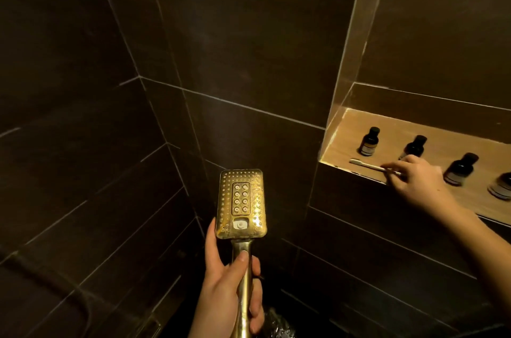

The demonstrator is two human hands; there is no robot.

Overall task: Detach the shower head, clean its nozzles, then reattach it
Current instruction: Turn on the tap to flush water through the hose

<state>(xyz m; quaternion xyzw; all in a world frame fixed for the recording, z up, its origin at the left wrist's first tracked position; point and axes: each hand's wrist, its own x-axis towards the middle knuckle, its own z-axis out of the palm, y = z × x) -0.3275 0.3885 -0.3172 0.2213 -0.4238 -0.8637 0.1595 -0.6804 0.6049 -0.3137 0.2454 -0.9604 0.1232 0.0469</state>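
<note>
Left hand: your left hand [229, 276] is wrapped round the handle of the shower head [241, 203], fingers curled behind the stem and thumb laid up its front, the forefinger stretched along the left edge of the head.
Shower head: you hold the gold, rectangular head upright at the lower middle of the view, off any mount, nozzle face turned toward you; its face shows rows of small nozzles, a centre panel of eight larger ones and a pale button below them.
Right hand: your right hand [414, 180] reaches into the wall niche [343, 130] at the right, fingertips pinched on the rear end of the toothbrush [367, 165].
Toothbrush: the pale brush lies along the niche's front edge, bristle end pointing left; whether you have lifted it off the ledge cannot be told.
Bottles: four small dark bottles [369, 141] stand in a row on the niche floor, behind and to the right of your right hand.
Walls: dark tiles [110, 88] with pale grout lines surround you.
</note>
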